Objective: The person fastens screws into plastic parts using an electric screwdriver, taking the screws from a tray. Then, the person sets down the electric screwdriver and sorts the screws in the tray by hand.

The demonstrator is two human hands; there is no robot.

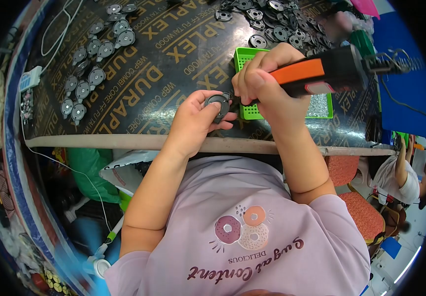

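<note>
My left hand is closed around a round black plastic part, the thumb pressed on its face, just above the table's near edge. In my right hand is an orange and black electric screwdriver, gripped with the fingers wrapped round its body. Its working end points left, toward the black part; the tip is mostly hidden by my fingers. Under my right hand lies a green tray, partly covered, with small silvery pieces in its right side.
Several round black parts lie in a group at the left of the table. A larger pile of similar parts is at the back right. A spring and cable trail from the screwdriver. Another person sits far right.
</note>
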